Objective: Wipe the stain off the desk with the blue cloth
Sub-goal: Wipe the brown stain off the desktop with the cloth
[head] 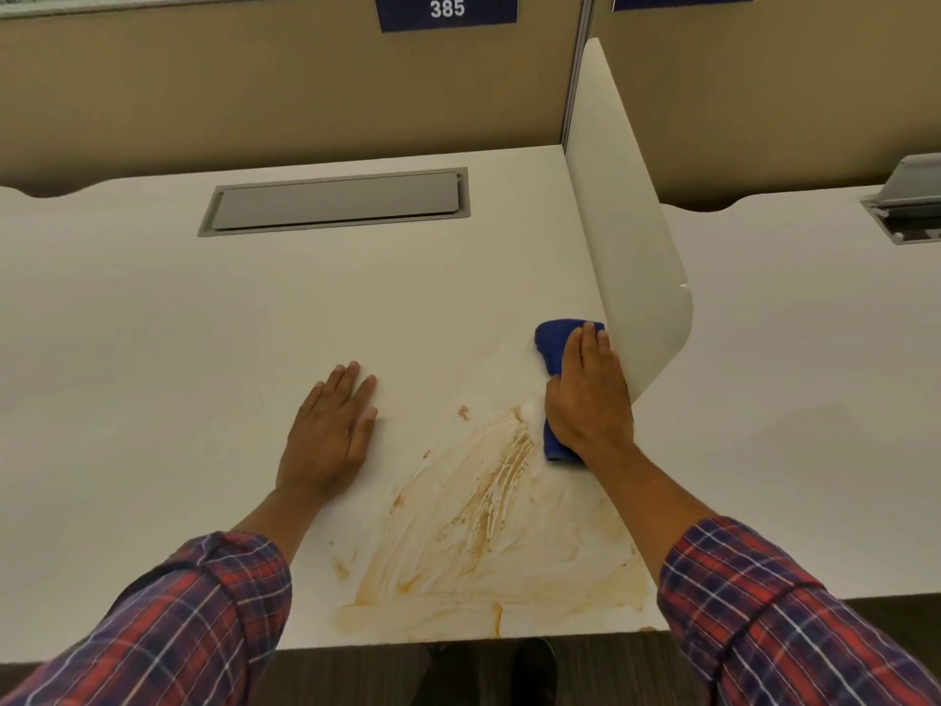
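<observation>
A white table (254,308) is seen from above, its near right part smeared with an orange-brown stain (489,542) in streaks reaching the front edge. The blue cloth (555,343) is pressed onto the table under the right hand (590,394), whose grip is closed over it, at the far right end of the stain, just beside a white divider panel (626,247). The left hand (331,430) is laid flat on the table, fingers spread, gripping nothing, left of the stain. Plaid sleeves (203,619) cover both forearms. A grey cable hatch (336,201) is set into the table farther back.
</observation>
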The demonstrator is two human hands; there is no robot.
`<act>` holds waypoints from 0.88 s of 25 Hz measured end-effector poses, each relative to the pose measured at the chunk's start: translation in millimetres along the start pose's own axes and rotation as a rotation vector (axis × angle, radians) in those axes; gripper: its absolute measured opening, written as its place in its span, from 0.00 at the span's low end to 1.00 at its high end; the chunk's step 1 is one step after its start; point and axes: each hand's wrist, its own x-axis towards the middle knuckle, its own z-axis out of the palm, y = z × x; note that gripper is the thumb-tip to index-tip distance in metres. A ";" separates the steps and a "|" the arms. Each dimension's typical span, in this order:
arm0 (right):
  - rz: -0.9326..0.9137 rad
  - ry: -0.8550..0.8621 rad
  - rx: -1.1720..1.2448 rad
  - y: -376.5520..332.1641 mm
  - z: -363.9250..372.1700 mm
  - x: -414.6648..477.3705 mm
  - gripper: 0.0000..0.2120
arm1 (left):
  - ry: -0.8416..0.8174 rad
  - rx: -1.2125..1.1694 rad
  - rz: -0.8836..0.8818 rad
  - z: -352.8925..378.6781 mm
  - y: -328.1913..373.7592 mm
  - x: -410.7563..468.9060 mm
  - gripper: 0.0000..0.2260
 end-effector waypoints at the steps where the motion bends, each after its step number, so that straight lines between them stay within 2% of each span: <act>1: -0.013 -0.007 0.042 -4.6 -0.5 2.8 0.32 | -0.003 0.001 0.000 0.2 0.4 0.2 0.28; 3: -0.143 -0.023 0.068 -18.0 2.8 0.4 0.31 | -0.004 -0.001 -0.001 -0.4 0.0 -0.2 0.28; 6: -0.442 -0.089 0.060 -40.4 14.5 -21.9 0.31 | 0.000 -0.011 0.009 0.9 -3.5 0.5 0.29; 8: -0.538 -0.113 0.057 -38.7 18.1 -35.1 0.31 | 0.004 -0.019 0.013 1.8 -4.0 0.8 0.29; 10: -0.471 -0.081 0.044 -26.3 15.4 -38.0 0.32 | 0.010 -0.018 0.012 1.1 -3.1 0.0 0.29; 13: -0.144 0.032 -0.007 -12.0 8.0 -27.8 0.32 | 0.002 -0.010 0.007 -2.0 0.2 1.1 0.28; 15: -0.013 0.030 0.015 -15.7 7.3 -20.5 0.32 | 0.000 0.005 0.003 -2.3 0.0 0.4 0.28; 18: -0.081 0.016 0.049 -28.8 12.3 -13.7 0.32 | -0.001 0.019 0.014 -0.3 -2.2 -0.4 0.28; 22: -0.388 -0.047 0.048 -57.2 14.5 -20.7 0.30 | 0.009 0.010 0.024 -1.6 -9.0 -4.1 0.31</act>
